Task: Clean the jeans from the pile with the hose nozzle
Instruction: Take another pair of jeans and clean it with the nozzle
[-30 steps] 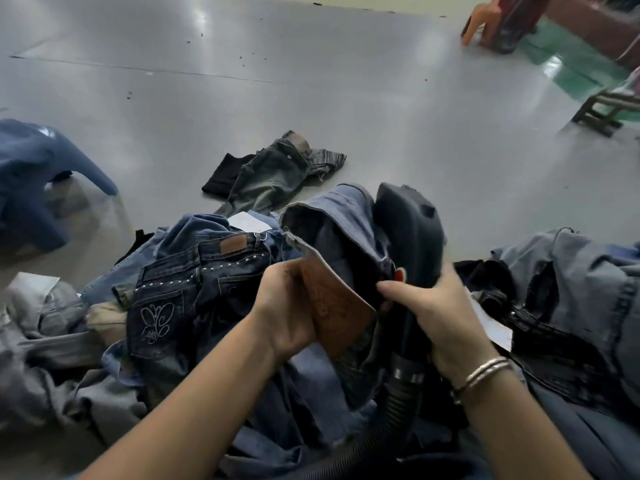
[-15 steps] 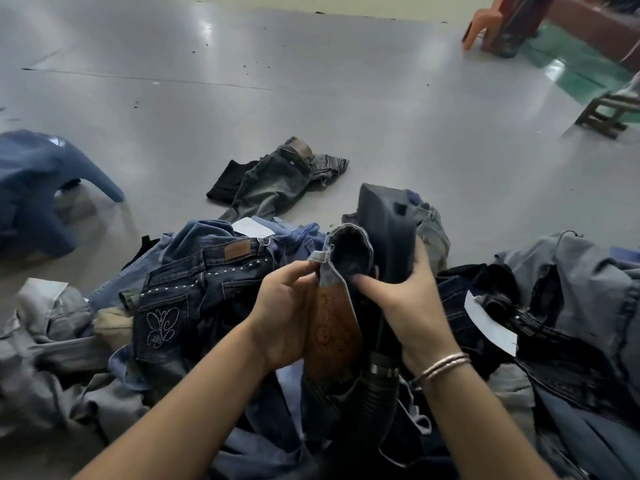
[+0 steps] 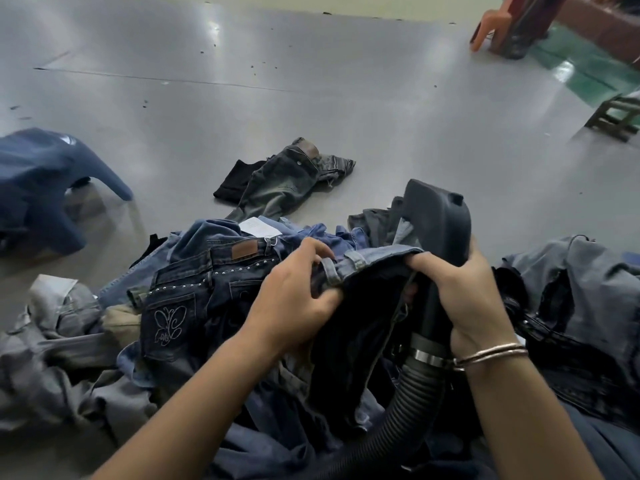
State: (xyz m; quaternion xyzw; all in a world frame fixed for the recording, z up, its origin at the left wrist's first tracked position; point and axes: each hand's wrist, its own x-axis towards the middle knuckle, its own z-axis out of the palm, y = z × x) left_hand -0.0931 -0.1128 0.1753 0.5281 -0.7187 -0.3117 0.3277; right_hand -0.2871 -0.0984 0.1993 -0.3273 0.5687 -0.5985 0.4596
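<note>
A pair of blue jeans [image 3: 370, 259] is stretched open at the waistband between my hands, above a pile of jeans [image 3: 194, 299]. My left hand [image 3: 294, 299] pinches the waistband by a belt loop. My right hand [image 3: 464, 292] grips the other side of the waistband together with the dark grey hose nozzle [image 3: 438, 223], which stands upright behind the jeans. Its black ribbed hose [image 3: 398, 414] runs down and to the left. The dark inside of the jeans faces me.
Dark jeans with a butterfly pocket [image 3: 173, 320] lie at the left of the pile. More denim [image 3: 581, 292] is heaped at the right. A loose pair of jeans [image 3: 284, 181] lies on the grey floor [image 3: 311, 98]. A blue stool [image 3: 38, 188] stands left; stools [image 3: 491, 26] stand far right.
The jeans were folded against the nozzle with a brown patch showing. Now my hands have moved apart and spread the waistband open, and the patch is out of sight.
</note>
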